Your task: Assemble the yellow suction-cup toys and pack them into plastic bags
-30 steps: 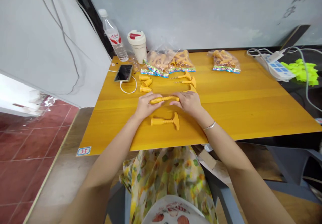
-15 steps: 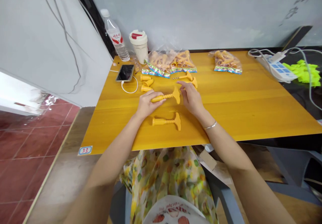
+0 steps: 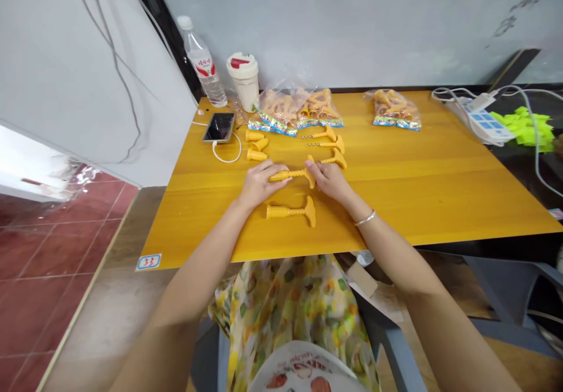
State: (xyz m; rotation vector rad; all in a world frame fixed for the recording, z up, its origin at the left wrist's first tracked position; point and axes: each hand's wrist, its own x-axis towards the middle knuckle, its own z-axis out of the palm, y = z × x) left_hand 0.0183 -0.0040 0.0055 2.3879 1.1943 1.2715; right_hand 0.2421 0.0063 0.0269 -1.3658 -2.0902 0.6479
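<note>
Between my hands lies a yellow plastic corkscrew (image 3: 299,173) with a T-shaped handle and a ribbed neck. My left hand (image 3: 260,184) is closed round its sleeve end at the left. My right hand (image 3: 331,179) grips the T-handle at the right, fingers partly hiding it. A second corkscrew (image 3: 290,211), fitted into its sleeve, lies on the table just below. Beyond my right hand are three T-handles with bare metal spirals, the nearest handle (image 3: 338,158) almost touching it. Three loose yellow sleeves (image 3: 257,155) lie behind my left hand.
Clear bags of yellow parts (image 3: 320,107) lie along the wall, with another bag (image 3: 396,109) farther right. A phone (image 3: 219,127) on a white cable, a cup (image 3: 244,81) and a water bottle (image 3: 203,66) stand at the back left. A power strip (image 3: 488,123) is at the right.
My right hand has come down onto the T-handle and closed on it. The corkscrew has shifted slightly down and to the right, with my left hand still round it.
</note>
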